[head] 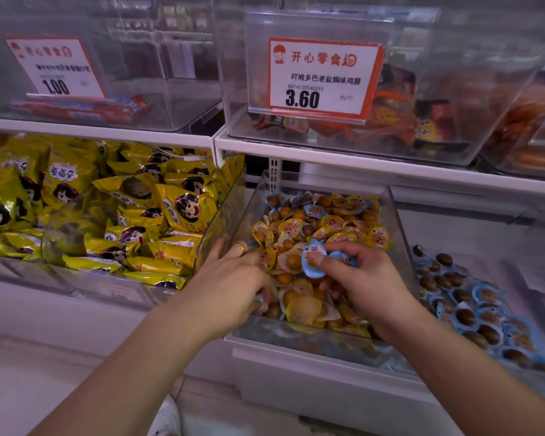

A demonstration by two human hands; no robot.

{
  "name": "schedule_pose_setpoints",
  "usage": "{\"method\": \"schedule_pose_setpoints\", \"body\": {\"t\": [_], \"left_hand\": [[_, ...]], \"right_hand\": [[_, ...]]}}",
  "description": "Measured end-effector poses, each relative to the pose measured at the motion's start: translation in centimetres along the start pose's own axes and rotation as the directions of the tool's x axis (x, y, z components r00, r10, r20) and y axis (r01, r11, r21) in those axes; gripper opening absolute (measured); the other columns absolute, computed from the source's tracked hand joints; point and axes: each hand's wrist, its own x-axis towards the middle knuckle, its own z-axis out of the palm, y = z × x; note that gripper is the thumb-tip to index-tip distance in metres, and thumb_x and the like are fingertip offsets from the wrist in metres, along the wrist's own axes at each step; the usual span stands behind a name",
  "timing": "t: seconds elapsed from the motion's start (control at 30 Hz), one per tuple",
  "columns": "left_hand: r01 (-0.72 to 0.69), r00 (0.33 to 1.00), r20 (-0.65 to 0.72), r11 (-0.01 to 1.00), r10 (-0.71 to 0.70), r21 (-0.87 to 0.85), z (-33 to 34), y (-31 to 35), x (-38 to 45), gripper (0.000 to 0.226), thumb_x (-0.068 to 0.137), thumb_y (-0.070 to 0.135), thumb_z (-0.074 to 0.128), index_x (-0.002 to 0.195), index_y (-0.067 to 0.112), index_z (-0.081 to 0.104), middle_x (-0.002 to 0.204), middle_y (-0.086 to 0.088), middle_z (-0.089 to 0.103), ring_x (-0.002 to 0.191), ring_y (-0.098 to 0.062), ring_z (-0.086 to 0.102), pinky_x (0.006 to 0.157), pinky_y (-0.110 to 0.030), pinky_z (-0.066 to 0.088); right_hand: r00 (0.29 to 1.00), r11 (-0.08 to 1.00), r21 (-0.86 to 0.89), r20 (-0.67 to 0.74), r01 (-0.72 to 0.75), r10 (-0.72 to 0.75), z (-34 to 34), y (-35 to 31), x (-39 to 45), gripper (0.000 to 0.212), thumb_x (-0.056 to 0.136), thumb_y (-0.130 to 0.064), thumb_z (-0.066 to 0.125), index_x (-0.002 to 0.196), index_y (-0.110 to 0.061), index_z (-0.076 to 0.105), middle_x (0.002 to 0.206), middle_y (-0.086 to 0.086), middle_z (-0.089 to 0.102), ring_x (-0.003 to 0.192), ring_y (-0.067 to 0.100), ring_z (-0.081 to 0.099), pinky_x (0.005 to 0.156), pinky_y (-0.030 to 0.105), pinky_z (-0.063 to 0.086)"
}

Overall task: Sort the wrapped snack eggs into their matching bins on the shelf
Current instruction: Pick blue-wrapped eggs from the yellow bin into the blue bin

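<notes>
A clear middle bin [400, 215] holds several yellow-wrapped snack eggs [343, 234], with a few blue-wrapped ones mixed in at its back [315, 210]. My right hand [359, 278] pinches two blue-wrapped eggs [313, 258] just above the pile. My left hand [233, 278], with a gold ring, reaches into the bin's left side, its fingers curled down among the yellow eggs; whether it holds one is hidden. To the right lies a bin of blue-wrapped eggs [472, 309].
A bin of yellow snack bags [107, 209] stands to the left. The upper shelf [328, 155] carries clear bins with price signs [321, 77] and orange packets [403, 121]. The white shelf front [296, 388] runs below the bins.
</notes>
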Motion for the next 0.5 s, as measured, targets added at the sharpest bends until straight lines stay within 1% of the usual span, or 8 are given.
{"method": "schedule_pose_setpoints", "body": {"t": [0.1,0.17,0.2,0.27,0.33,0.37,0.43,0.5], "left_hand": [[0.018,0.993,-0.115,0.999,-0.021,-0.026,0.3,0.2,0.2,0.004,0.095,0.033,0.054,0.094,0.036,0.056,0.102,0.013,0.048,0.118,-0.017,0.038,0.113,-0.042,0.020],[0.029,0.961,-0.263,0.973,-0.091,-0.231,-0.2,0.7,0.3,0.006,0.097,0.037,0.050,0.092,0.034,0.052,0.097,0.019,0.048,0.109,-0.015,0.042,0.102,-0.038,0.030],[0.023,0.931,-0.331,0.928,-0.155,-0.371,-0.7,1.1,0.3,0.007,0.097,0.038,0.048,0.091,0.036,0.051,0.094,0.023,0.047,0.103,-0.011,0.043,0.095,-0.035,0.035],[-0.036,0.866,-0.413,0.790,-0.281,-0.612,-1.4,2.3,0.5,0.009,0.097,0.041,0.045,0.090,0.040,0.050,0.092,0.024,0.050,0.096,-0.002,0.046,0.082,-0.021,0.039],[-0.120,0.828,-0.454,0.687,-0.330,-0.717,-1.8,4.2,0.8,0.009,0.100,0.042,0.044,0.093,0.042,0.049,0.096,0.019,0.054,0.097,-0.001,0.052,0.077,-0.010,0.037],[-0.140,0.821,-0.457,0.655,-0.342,-0.742,-1.9,5.1,1.2,0.008,0.099,0.044,0.043,0.094,0.042,0.049,0.096,0.016,0.056,0.097,-0.002,0.053,0.077,-0.011,0.038],[-0.157,0.818,-0.448,0.610,-0.360,-0.777,-1.6,6.8,2.0,0.012,0.097,0.047,0.041,0.095,0.039,0.049,0.095,0.014,0.056,0.096,-0.004,0.055,0.079,-0.019,0.042],[-0.154,0.824,-0.428,0.581,-0.370,-0.799,-1.3,7.9,3.1,0.014,0.096,0.048,0.039,0.096,0.038,0.049,0.095,0.015,0.056,0.096,-0.003,0.054,0.079,-0.026,0.043]], "right_hand": [[1.000,1.000,0.001,-0.012,0.001,-0.001,0.0,0.3,-0.2,0.011,0.086,-0.026,0.078,0.095,-0.021,0.076,0.069,0.005,0.073,0.057,0.015,0.064,0.050,0.026,0.048],[1.000,1.000,0.024,-0.018,-0.011,0.011,0.1,0.3,-0.4,0.016,0.085,-0.027,0.077,0.099,-0.018,0.076,0.076,0.010,0.075,0.060,0.018,0.065,0.053,0.029,0.049],[1.000,0.998,0.059,-0.004,-0.030,0.031,0.2,0.2,-0.5,0.018,0.085,-0.026,0.077,0.100,-0.016,0.075,0.080,0.013,0.075,0.061,0.020,0.066,0.053,0.030,0.050],[0.990,0.959,0.250,0.060,-0.136,0.125,0.4,-0.1,-0.7,0.020,0.088,-0.019,0.073,0.103,-0.007,0.073,0.090,0.017,0.075,0.067,0.024,0.070,0.050,0.030,0.051],[0.951,0.821,0.483,0.205,-0.305,0.233,0.6,-0.8,-1.4,0.022,0.092,-0.014,0.063,0.107,-0.001,0.069,0.100,0.020,0.074,0.074,0.029,0.073,0.048,0.032,0.054],[0.926,0.744,0.555,0.280,-0.372,0.253,0.7,-1.2,-1.8,0.027,0.093,-0.016,0.056,0.110,0.001,0.068,0.102,0.021,0.072,0.075,0.030,0.072,0.049,0.033,0.055],[0.898,0.639,0.638,0.377,-0.429,0.227,0.6,-1.7,-2.3,0.041,0.091,-0.022,0.046,0.118,0.001,0.066,0.102,0.022,0.069,0.074,0.029,0.068,0.053,0.035,0.055],[0.909,0.596,0.692,0.372,-0.407,0.189,-0.1,-2.1,-2.5,0.052,0.089,-0.030,0.042,0.126,-0.001,0.063,0.102,0.020,0.067,0.072,0.029,0.066,0.055,0.035,0.055]]}}
